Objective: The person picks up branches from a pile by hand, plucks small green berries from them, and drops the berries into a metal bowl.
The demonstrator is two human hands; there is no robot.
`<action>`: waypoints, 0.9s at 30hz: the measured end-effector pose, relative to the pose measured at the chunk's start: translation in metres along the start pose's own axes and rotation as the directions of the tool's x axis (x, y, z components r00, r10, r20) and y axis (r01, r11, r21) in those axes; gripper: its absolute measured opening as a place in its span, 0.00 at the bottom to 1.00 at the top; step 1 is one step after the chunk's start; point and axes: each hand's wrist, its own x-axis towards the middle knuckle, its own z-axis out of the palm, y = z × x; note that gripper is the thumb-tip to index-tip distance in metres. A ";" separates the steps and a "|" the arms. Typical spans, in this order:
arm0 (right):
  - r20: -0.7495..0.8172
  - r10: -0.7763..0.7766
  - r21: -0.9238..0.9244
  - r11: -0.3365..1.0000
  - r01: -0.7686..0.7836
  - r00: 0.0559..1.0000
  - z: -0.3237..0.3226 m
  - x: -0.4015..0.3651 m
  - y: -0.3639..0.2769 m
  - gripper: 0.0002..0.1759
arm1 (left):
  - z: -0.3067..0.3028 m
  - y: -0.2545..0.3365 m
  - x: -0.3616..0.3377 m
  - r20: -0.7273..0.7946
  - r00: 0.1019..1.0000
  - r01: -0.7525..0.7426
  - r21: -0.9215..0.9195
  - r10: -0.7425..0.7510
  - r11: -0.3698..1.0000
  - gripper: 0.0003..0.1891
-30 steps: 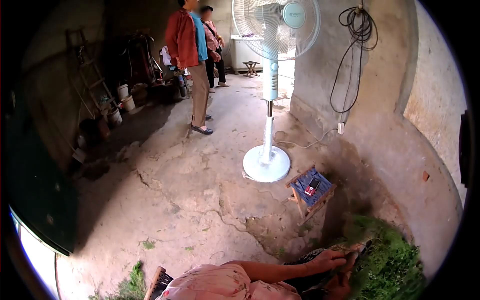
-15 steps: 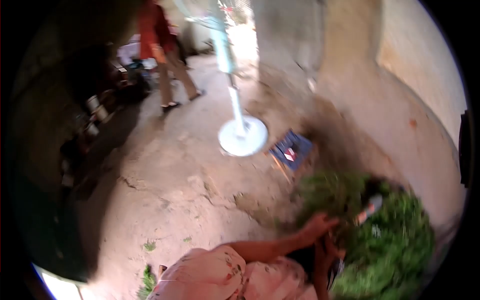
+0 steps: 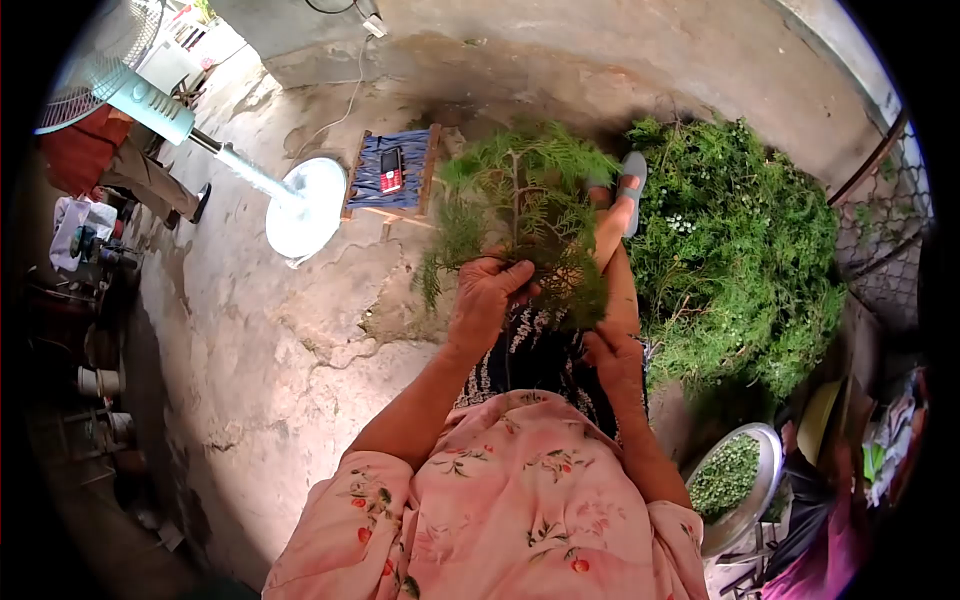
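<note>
In the closed fingers of the left hand (image 3: 488, 298), a feathery green conifer branch (image 3: 520, 195) is clasped by its woody stem. Its long axis runs up and away from that grip, out from the body. The right hand (image 3: 612, 358) is set against the lowest sprigs on the right with curled fingers; whether anything is pinched cannot be told.

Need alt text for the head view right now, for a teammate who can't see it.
The left hand grips a leafy green branch over the lap, with the right hand at its lower foliage. A pile of green branches lies to the right, and a metal bowl holds green bits.
</note>
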 end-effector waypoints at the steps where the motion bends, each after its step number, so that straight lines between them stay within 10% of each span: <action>1: -0.001 0.002 0.001 1.000 -0.002 1.000 -0.002 0.000 -0.001 0.10 | 0.002 0.003 -0.002 0.000 1.000 0.002 0.001 -0.002 1.000 0.09; 7: -0.082 0.006 0.302 0.953 0.019 0.997 -0.006 0.011 -0.024 0.09 | -0.003 -0.014 0.001 -0.085 0.981 -0.140 0.325 0.176 0.935 0.12; 9: -0.063 0.018 0.326 0.945 0.004 0.998 -0.001 0.013 -0.039 0.09 | -0.012 -0.021 0.002 0.139 0.724 -0.462 0.825 0.676 0.325 0.14; 16: 0.200 0.137 0.648 0.724 -0.236 0.970 0.012 0.031 -0.062 0.17 | -0.017 -0.007 -0.012 0.407 0.674 -0.288 0.913 0.617 -0.287 0.23; 27: 0.257 0.081 0.878 0.397 -0.267 0.963 0.014 0.032 -0.078 0.12 | -0.006 -0.012 -0.027 0.562 0.629 -0.407 0.827 0.537 -0.389 0.26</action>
